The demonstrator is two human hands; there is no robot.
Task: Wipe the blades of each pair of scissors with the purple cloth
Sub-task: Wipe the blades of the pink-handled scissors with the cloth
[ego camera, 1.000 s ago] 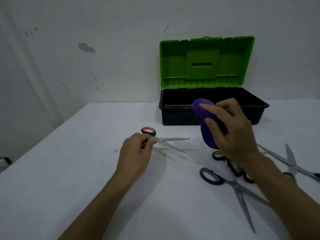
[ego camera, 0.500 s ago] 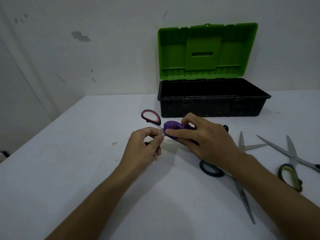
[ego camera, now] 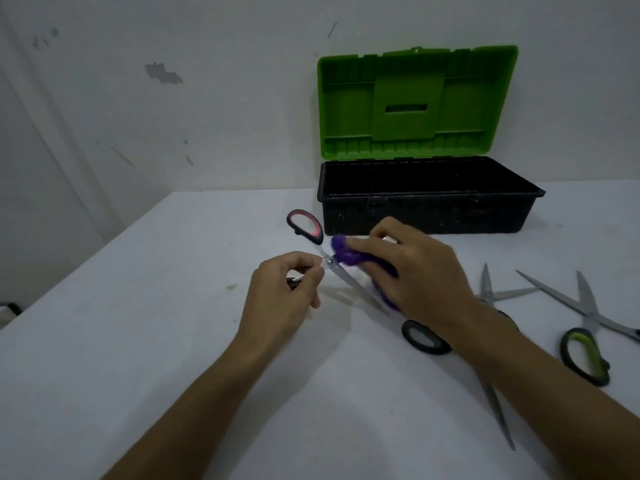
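Observation:
My left hand (ego camera: 287, 292) pinches the red-handled scissors (ego camera: 306, 226) near their pivot, holding them open just above the white table (ego camera: 138, 341). One red handle loop sticks up behind my fingers and a bare blade runs down to the right. My right hand (ego camera: 415, 271) grips the purple cloth (ego camera: 343, 252) and presses it against the scissors just past the pivot. Most of the cloth is hidden under my fingers. A blue-handled pair (ego camera: 424, 337) lies partly under my right wrist. A green-handled pair (ego camera: 585, 355) lies open at the right.
An open toolbox with a black base (ego camera: 426, 209) and a raised green lid (ego camera: 415, 102) stands at the back against the wall. Another pair of scissors (ego camera: 491, 292) lies behind my right wrist. The table's left edge runs diagonally near a dim wall.
My right hand came down with the purple cloth from above the table onto the red-handled scissors. My left hand lifted and turned the scissors, so a red handle now points up.

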